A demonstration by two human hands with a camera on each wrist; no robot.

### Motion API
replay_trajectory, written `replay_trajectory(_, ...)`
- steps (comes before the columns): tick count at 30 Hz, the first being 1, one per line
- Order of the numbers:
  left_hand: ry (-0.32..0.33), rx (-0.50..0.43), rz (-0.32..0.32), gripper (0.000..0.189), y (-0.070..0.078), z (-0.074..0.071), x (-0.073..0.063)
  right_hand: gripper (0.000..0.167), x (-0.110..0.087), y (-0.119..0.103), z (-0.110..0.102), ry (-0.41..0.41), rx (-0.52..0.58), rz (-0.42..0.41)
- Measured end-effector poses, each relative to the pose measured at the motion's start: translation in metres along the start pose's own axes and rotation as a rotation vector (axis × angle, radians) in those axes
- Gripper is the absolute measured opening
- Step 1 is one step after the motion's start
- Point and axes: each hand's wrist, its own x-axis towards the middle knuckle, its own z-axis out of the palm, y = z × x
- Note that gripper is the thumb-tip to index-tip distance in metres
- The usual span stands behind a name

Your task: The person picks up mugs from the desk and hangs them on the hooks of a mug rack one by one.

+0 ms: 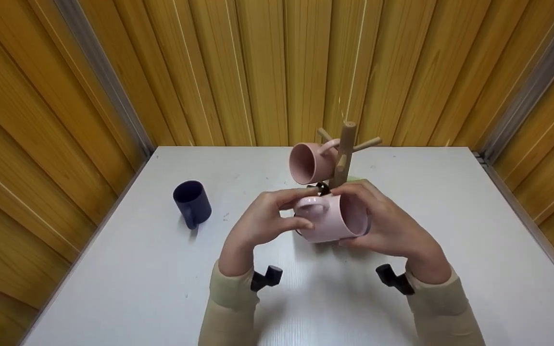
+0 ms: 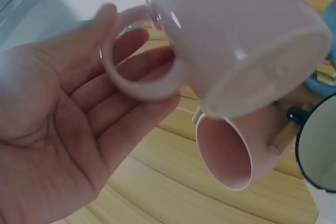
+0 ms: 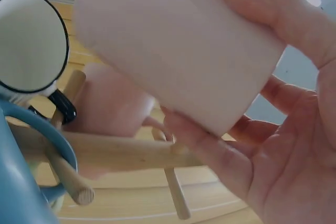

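Between both hands, in front of the wooden mug tree (image 1: 347, 139), a pale pink mug (image 1: 327, 223) is held on its side, its mouth to the right. My left hand (image 1: 258, 218) is at the handle end, thumb and fingers around the handle (image 2: 142, 90). With thumb and fingers, my right hand (image 1: 395, 226) grips the mug's body near the rim. A darker pink mug (image 1: 325, 166) hangs by its handle on an upper peg. Lower on the tree, the wrist views show a white mug with a black rim (image 3: 31, 40) and a blue mug (image 3: 21, 171).
A navy mug (image 1: 197, 206) stands upright on the white table (image 1: 137, 278), left of the hands. Wood-patterned walls (image 1: 258, 72) enclose the table at the back and sides. Bare pegs (image 1: 368, 144) stick out from the tree.
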Motion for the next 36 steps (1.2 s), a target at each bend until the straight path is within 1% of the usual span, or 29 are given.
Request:
replay_trajectory(2,-0.038,-0.020,-0.027,0.067,-0.004,-0.001,0.001,0.087,-0.001,0.000,-0.004,0.027,0.047,0.006)
replay_trajectory(3,-0.053,-0.029,-0.044,0.070,-0.005,-0.001,0.002,0.087,-0.002,0.000,-0.006,0.040,0.067,0.018)
replay_trajectory(5,-0.066,-0.074,-0.093,0.067,-0.007,-0.001,0.005,0.088,-0.003,0.001,-0.010,0.066,0.096,0.043)
replay_trajectory(6,-0.061,-0.102,-0.119,0.063,-0.009,0.000,0.006,0.089,-0.003,0.002,-0.011,0.081,0.103,0.050)
replay_trajectory(8,-0.024,-0.166,-0.176,0.056,-0.010,0.004,0.011,0.090,-0.002,0.005,-0.014,0.114,0.121,0.081)
replay_trajectory(10,0.037,-0.216,-0.241,0.050,-0.011,0.010,0.016,0.090,-0.001,0.009,-0.015,0.148,0.155,0.126)
replay_trajectory(13,0.123,-0.317,-0.348,0.043,-0.011,0.020,0.022,0.089,0.000,0.016,-0.015,0.192,0.207,0.223)
replay_trajectory(14,0.144,-0.341,-0.382,0.040,-0.010,0.023,0.024,0.088,0.001,0.018,-0.015,0.201,0.215,0.258)
replay_trajectory(16,0.166,-0.379,-0.423,0.036,-0.010,0.029,0.027,0.085,0.002,0.022,-0.015,0.205,0.226,0.326)
replay_trajectory(17,0.172,-0.389,-0.434,0.035,-0.009,0.031,0.028,0.083,0.003,0.024,-0.016,0.202,0.232,0.358)
replay_trajectory(19,0.178,-0.377,-0.431,0.033,-0.010,0.036,0.030,0.080,0.004,0.027,-0.016,0.188,0.239,0.414)
replay_trajectory(22,0.185,-0.361,-0.395,0.032,-0.013,0.039,0.031,0.077,0.006,0.032,-0.016,0.162,0.255,0.478)
replay_trajectory(24,0.192,-0.346,-0.383,0.033,-0.016,0.040,0.032,0.076,0.007,0.035,-0.016,0.147,0.260,0.513)
replay_trajectory(28,0.200,-0.307,-0.395,0.034,-0.020,0.042,0.034,0.075,0.009,0.041,-0.013,0.130,0.257,0.549)
replay_trajectory(32,0.206,-0.274,-0.423,0.035,-0.022,0.043,0.035,0.074,0.010,0.045,-0.012,0.122,0.253,0.563)
replay_trajectory(36,0.216,-0.251,-0.429,0.036,-0.023,0.044,0.036,0.078,0.010,0.046,-0.011,0.116,0.230,0.573)
